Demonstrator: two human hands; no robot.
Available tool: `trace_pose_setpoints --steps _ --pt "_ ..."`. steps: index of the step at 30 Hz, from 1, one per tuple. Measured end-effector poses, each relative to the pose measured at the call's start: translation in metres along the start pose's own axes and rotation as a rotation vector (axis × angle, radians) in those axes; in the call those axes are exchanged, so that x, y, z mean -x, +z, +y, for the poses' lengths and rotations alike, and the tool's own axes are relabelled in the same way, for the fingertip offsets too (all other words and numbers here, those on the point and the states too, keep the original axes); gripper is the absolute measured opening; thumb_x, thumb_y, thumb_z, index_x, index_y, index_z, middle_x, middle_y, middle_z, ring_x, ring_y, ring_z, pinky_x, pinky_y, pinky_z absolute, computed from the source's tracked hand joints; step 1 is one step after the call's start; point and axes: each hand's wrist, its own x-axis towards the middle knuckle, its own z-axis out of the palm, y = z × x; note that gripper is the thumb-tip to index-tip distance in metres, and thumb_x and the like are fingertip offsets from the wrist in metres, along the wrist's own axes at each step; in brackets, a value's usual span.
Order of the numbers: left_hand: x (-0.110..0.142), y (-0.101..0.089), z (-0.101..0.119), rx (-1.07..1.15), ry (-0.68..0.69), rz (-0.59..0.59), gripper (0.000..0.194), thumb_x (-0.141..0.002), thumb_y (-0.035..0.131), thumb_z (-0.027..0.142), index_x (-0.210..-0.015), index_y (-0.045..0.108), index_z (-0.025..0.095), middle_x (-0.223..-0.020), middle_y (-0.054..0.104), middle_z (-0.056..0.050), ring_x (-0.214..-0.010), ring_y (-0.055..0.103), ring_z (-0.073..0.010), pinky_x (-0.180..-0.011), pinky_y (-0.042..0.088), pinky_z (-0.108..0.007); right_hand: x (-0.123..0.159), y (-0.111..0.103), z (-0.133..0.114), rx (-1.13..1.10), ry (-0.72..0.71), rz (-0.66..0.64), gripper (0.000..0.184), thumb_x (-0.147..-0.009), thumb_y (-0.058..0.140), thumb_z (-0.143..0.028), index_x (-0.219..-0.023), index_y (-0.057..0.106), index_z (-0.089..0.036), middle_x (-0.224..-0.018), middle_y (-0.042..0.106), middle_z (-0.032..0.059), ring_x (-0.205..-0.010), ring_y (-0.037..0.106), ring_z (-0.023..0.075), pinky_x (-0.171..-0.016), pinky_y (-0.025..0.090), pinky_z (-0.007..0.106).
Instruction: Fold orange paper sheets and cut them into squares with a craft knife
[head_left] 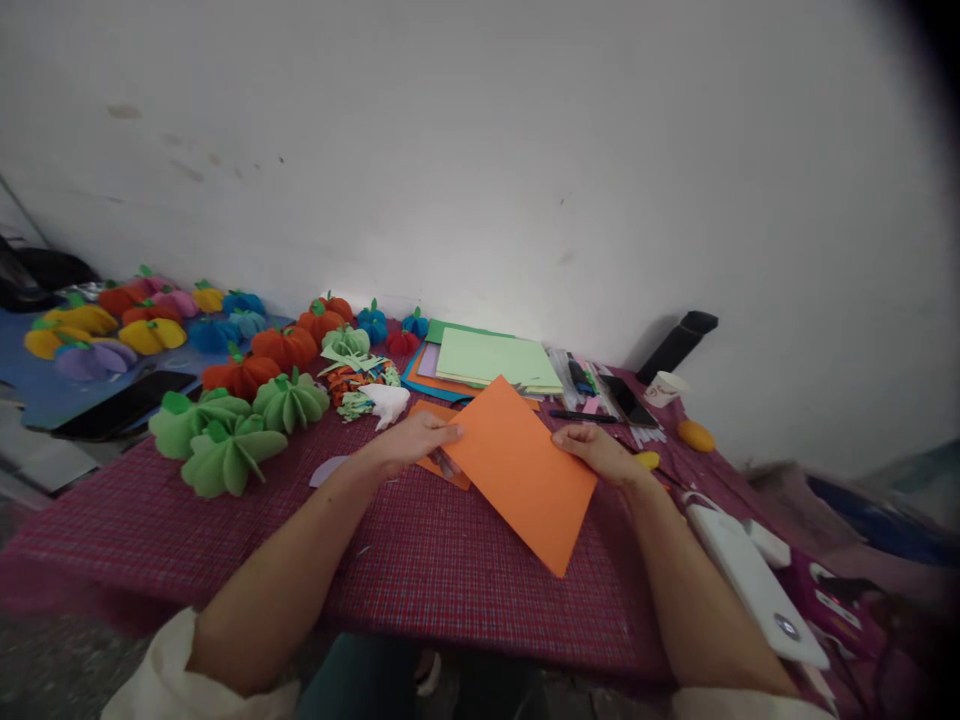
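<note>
A sheet of orange paper (525, 475) is held tilted above the table, one corner pointing toward the wall. My left hand (420, 442) pinches its left edge between thumb and fingers. On the right edge, my right hand (596, 450) grips it the same way. Another piece of orange paper (442, 470) lies on the table behind my left hand, partly covered. Beyond the sheet is a stack of coloured paper (495, 358), pale green on top. A heap of paper scraps (360, 385) and a crumpled white tissue (388, 403) lie left of the stack.
Several paper pumpkins (240, 375) crowd the left side. A checked red tablecloth (450, 580) covers the table. On the right are a dark phone (628, 400), a paper cup (664, 388), a yellow object (696, 435) and a white power bank-like device (754, 580). A wall stands behind.
</note>
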Motion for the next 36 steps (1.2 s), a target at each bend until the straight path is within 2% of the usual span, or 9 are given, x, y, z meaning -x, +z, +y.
trace_pose_setpoints --steps 6,9,11,14,18,22,29,36 --pt "-0.001 -0.001 0.002 0.014 0.0 0.101 0.044 -0.074 0.059 0.051 -0.077 0.067 0.008 -0.064 0.067 -0.007 -0.051 0.059 -0.0139 -0.056 0.048 -0.027 0.004 0.005 -0.003 -0.084 0.058 -0.111 0.034 -0.065 0.07 -0.044 -0.08 0.064 -0.015 -0.073 0.067 0.0011 -0.061 0.059 0.0124 -0.06 0.044 0.025" --pt "-0.003 0.0 0.002 0.068 0.049 0.173 0.046 -0.074 0.058 0.052 -0.08 0.065 0.007 -0.078 0.068 -0.01 -0.06 0.061 -0.0151 -0.06 0.049 -0.028 0.006 0.012 -0.005 -0.12 0.12 -0.197 0.034 -0.063 0.072 -0.042 -0.082 0.064 -0.015 -0.076 0.068 0.0021 -0.063 0.061 0.0134 -0.062 0.044 0.027" --pt "-0.004 0.004 0.0 0.133 0.083 0.191 0.048 -0.075 0.057 0.053 -0.088 0.064 0.008 -0.09 0.068 -0.012 -0.074 0.063 -0.0178 -0.067 0.049 -0.03 0.006 0.017 -0.005 -0.171 0.132 -0.188 0.034 -0.062 0.074 -0.042 -0.08 0.063 -0.015 -0.072 0.068 0.0011 -0.06 0.06 0.0126 -0.061 0.044 0.027" --pt "-0.005 0.012 -0.003 0.164 0.077 0.092 0.049 -0.074 0.059 0.053 -0.095 0.063 0.008 -0.096 0.067 -0.014 -0.083 0.063 -0.0202 -0.074 0.048 -0.031 0.001 0.022 -0.004 -0.281 0.117 -0.108 0.034 -0.06 0.075 -0.041 -0.076 0.061 -0.015 -0.069 0.066 -0.0003 -0.058 0.06 0.0119 -0.06 0.043 0.026" --pt "-0.003 0.022 -0.004 0.098 0.015 -0.11 0.046 -0.075 0.058 0.052 -0.087 0.066 0.008 -0.081 0.07 -0.011 -0.068 0.063 -0.0164 -0.065 0.047 -0.026 -0.002 0.024 -0.003 -0.366 0.105 -0.068 0.031 -0.06 0.076 -0.038 -0.072 0.06 -0.015 -0.068 0.066 -0.0005 -0.06 0.06 0.0112 -0.06 0.043 0.024" --pt "-0.001 0.03 -0.003 0.039 0.029 -0.224 0.046 -0.08 0.051 0.052 -0.075 0.065 0.009 -0.067 0.068 -0.008 -0.058 0.061 -0.0125 -0.055 0.039 -0.02 -0.003 0.024 -0.002 -0.36 0.109 -0.072 0.031 -0.061 0.076 -0.039 -0.073 0.061 -0.015 -0.069 0.066 -0.0004 -0.06 0.06 0.0113 -0.062 0.043 0.025" --pt "0.001 0.038 -0.006 0.18 -0.049 -0.355 0.043 -0.078 0.055 0.05 -0.086 0.063 0.008 -0.064 0.067 -0.009 -0.05 0.061 -0.0138 -0.052 0.042 -0.023 -0.006 0.025 0.001 -0.348 0.118 -0.052 0.032 -0.059 0.076 -0.039 -0.075 0.062 -0.015 -0.07 0.067 0.0 -0.061 0.06 0.0119 -0.063 0.044 0.026" --pt "0.001 0.047 -0.009 0.228 -0.093 -0.404 0.036 -0.076 0.061 0.044 -0.075 0.062 0.008 -0.056 0.065 -0.008 -0.047 0.06 -0.014 -0.052 0.046 -0.025 -0.007 0.027 0.0 -0.358 0.119 -0.001 0.029 -0.06 0.076 -0.039 -0.072 0.061 -0.016 -0.068 0.067 -0.0001 -0.061 0.061 0.0128 -0.063 0.046 0.026"
